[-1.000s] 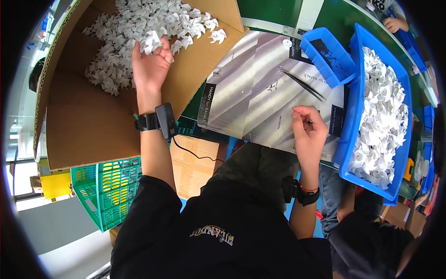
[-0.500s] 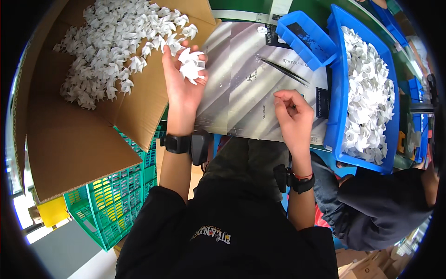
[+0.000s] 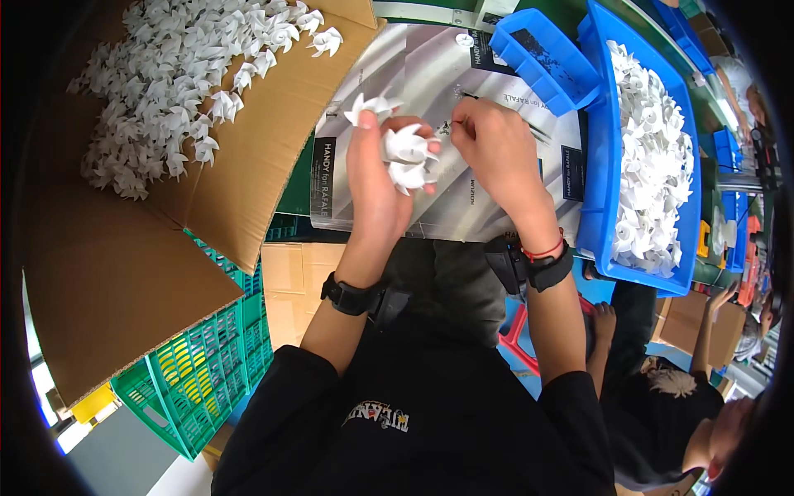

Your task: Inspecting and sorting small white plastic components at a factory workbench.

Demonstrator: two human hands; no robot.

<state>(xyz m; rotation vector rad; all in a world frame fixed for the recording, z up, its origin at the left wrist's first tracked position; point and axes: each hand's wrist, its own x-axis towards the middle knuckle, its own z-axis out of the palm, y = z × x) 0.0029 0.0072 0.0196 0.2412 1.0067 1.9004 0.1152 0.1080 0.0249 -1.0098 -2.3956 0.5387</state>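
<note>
My left hand [image 3: 374, 186] is closed round several small white fan wheels [image 3: 407, 145] with curved blades, their blades showing between thumb and fingers. It hovers over the near left part of the patterned board [image 3: 438, 211]. To its right, my right hand [image 3: 503, 153] reaches over the board, thumb and index finger pinched together. Its fingertips are beside a few tiny black pieces [image 3: 445, 129]; whether one is between them is too small to make out. Dark tweezers [image 3: 539, 134] lie partly hidden behind the right hand.
A cardboard box [image 3: 141, 273] with a heap of white fan wheels [image 3: 178, 74] stands at left, above a green crate [image 3: 203, 364]. A small blue bin [image 3: 550, 87] holds black bits. The large blue bin [image 3: 608, 165] is full of white wheels. Another person [image 3: 662, 405] sits at lower right.
My left hand has moved right, away from the box, with the white fan wheels, more of which now show. My right hand has reached forward and left to the tiny black pieces.
</note>
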